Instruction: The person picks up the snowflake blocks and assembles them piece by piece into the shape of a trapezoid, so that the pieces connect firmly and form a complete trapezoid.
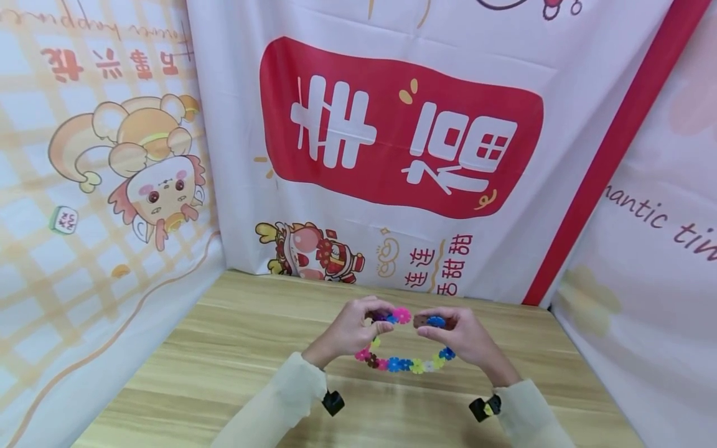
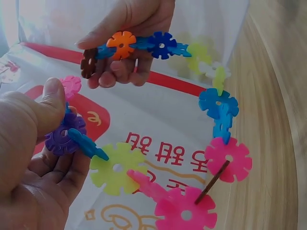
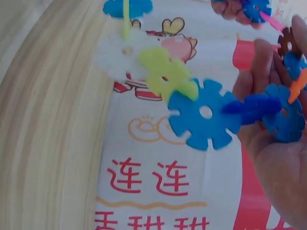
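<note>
A chain of snowflake-shaped plastic discs (image 1: pixel 394 364) in pink, blue, yellow, brown, orange and white sags in a loop between both hands. My left hand (image 1: pixel 355 328) pinches it near one end, thumb over a purple disc (image 2: pixel 65 134). A pink disc (image 1: pixel 401 315) sticks out beyond those fingers. The other end, tipped by a brown disc (image 2: pixel 88 63), is held by my right hand (image 1: pixel 459 336); an orange disc (image 2: pixel 121 45) and blue discs (image 3: pixel 283 112) lie along that hand. In the head view a small gap separates the two ends.
A wood-grain table (image 1: pixel 224 373) lies below the hands. Behind it hangs a white cloth (image 1: pixel 235 155) with a red printed panel, and printed cloths also stand at left (image 1: pixel 33 261) and right (image 1: pixel 661 298). Black wrist cameras (image 1: pixel 333 403) sit on both wrists.
</note>
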Tool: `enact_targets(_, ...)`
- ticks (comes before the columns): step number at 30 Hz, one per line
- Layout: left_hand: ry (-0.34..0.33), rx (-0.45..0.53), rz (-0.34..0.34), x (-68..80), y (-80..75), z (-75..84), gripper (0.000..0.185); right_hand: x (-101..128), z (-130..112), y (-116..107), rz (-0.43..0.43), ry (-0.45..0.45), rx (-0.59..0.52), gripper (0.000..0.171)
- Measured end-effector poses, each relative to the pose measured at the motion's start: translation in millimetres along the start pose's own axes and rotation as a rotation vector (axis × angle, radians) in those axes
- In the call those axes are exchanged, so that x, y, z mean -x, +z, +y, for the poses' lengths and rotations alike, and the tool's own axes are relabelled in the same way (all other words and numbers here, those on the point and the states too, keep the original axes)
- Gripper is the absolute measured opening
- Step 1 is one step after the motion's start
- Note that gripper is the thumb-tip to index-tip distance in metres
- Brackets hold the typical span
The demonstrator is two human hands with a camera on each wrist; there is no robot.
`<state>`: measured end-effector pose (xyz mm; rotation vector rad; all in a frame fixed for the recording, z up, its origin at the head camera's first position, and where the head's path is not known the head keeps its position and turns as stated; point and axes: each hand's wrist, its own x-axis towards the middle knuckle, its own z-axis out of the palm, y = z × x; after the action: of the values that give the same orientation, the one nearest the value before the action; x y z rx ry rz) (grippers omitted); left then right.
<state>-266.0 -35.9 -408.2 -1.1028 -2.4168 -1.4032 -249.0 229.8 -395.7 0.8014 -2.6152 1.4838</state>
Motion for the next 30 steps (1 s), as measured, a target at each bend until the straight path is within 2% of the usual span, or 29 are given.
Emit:
enact_targets(4, -0.002, 0.011, -0.005, 0.1, 0.1, 2.1, 0.033, -1, -4, 6, 0.054, -0.024, 0.013, 0.029)
enact_targets(9, 0.000, 0.027, -0.004, 0.3, 0.1, 3.2, 0.032, 0, -8, 10, 0.076, -0.003, 0.000, 0.025)
enact_targets(18, 0.039, 0.048, 0.006, -3.9, -0.6, 7.5, 0.034, 3, -39, 9, 0.099, -0.039, -0.045, 0.023)
enact_targets(24, 0.076, -0.009, 0.015, -6.4, -0.3, 11.2, 0.036, -1, -20, 8, 0.125, -0.033, -0.033, 0.025)
enact_targets(30, 0.079, -0.068, 0.012, -6.7, 0.5, 15.2, 0.037, -3, -3, 11, 0.126, 0.000, -0.035, 0.028)
